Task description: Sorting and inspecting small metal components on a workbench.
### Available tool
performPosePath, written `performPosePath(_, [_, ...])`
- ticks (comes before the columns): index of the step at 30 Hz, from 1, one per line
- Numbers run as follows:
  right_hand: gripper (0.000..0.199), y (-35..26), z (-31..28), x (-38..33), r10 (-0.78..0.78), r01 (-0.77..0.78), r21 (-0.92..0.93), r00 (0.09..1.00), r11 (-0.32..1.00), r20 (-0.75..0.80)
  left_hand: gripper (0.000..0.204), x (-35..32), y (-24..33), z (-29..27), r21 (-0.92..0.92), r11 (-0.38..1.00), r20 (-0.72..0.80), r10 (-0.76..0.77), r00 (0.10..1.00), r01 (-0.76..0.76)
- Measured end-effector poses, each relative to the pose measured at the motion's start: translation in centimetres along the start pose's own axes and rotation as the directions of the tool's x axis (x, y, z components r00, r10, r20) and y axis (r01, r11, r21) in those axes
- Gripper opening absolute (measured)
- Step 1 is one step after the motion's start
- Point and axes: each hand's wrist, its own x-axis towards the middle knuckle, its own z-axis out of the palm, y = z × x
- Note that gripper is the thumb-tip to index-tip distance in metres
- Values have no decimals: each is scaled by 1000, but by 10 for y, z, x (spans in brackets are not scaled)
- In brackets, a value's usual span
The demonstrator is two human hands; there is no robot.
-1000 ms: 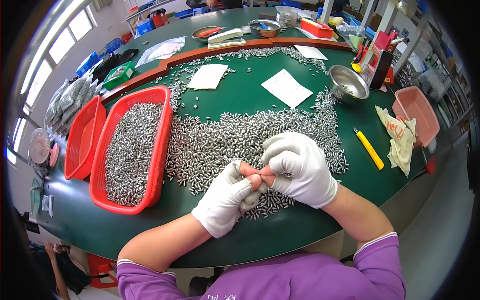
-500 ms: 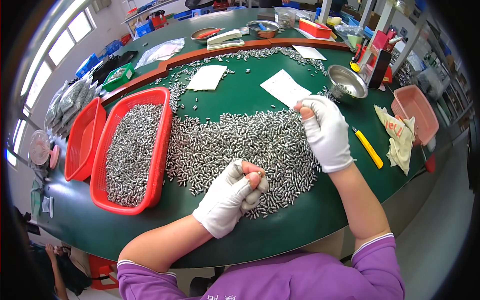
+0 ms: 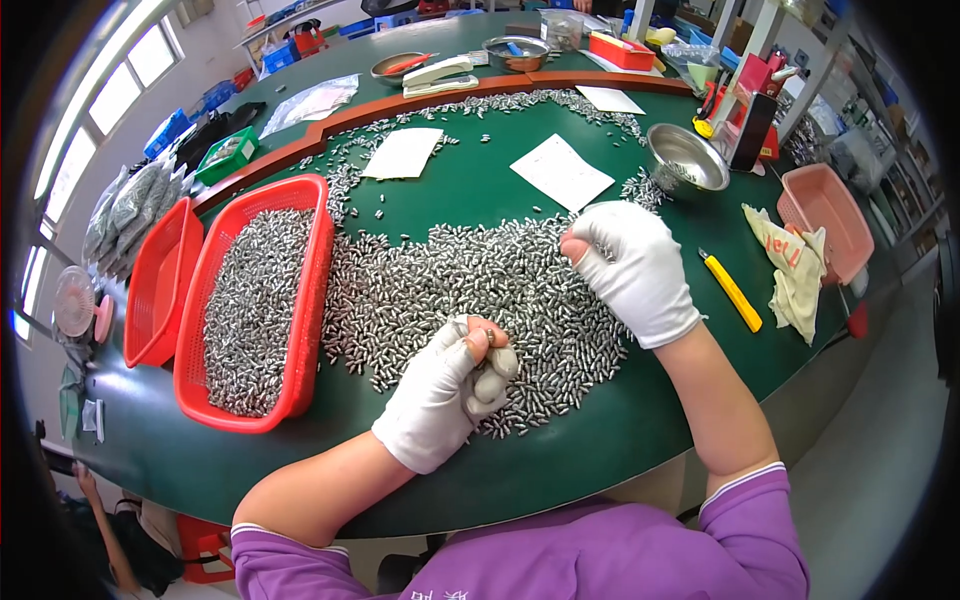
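A broad heap of small silvery metal pieces [image 3: 430, 290] covers the middle of the green table [image 3: 450, 190]. My left hand [image 3: 435, 395], in a white glove with bare thumb and index fingertips, is closed above the heap's near edge. A small metal piece [image 3: 490, 338] shows between its thumb and fingers. My right hand [image 3: 640, 275], gloved the same way, hovers at the heap's far right side with its fingers curled in. Whatever those fingers hold, if anything, is hidden. Left of the heap stands a red basket [image 3: 318, 270] filled with the same pieces.
An emptier red basket [image 3: 150, 300] stands farther left. White paper sheets [image 3: 562, 172] lie beyond the heap. A steel bowl [image 3: 712, 170], a yellow cutter knife [image 3: 732, 290], a cloth [image 3: 790, 265] and a pink basket [image 3: 830, 225] sit at right. A brown wooden strip [image 3: 400, 107] borders the far side.
My right hand has shifted left and slightly down, its fingers curling further over the heap. My left hand has moved slightly left. The whole view has shifted a little.
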Motion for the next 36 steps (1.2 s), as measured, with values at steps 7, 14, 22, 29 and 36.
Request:
performPosePath(7, [13, 0, 13, -9, -243, 257, -152, 964, 954, 107, 19, 2, 0, 3, -13, 1000, 22, 13, 1000, -12])
performPosePath(14, [11, -4, 23, -12, -226, 237, -85, 966, 968, 123, 20, 2, -1, -2, -62, 998, 86, 24, 996, -18])
performPosePath(22, [13, -8, 15, -10, -123, 133, -76, 985, 988, 117, 16, 3, 0, -4, -118, 993, 85, 8, 996, 2])
performPosePath(29, [18, -16, 22, -11, -250, 261, -57, 956, 964, 156, 19, 3, -1, -3, -129, 992, 85, -2, 996, 13])
performPosePath(36, [12, -15, 31, -12, -180, 188, -36, 971, 981, 155, 20, 3, -1, -4, -143, 990, 70, -8, 998, 18])
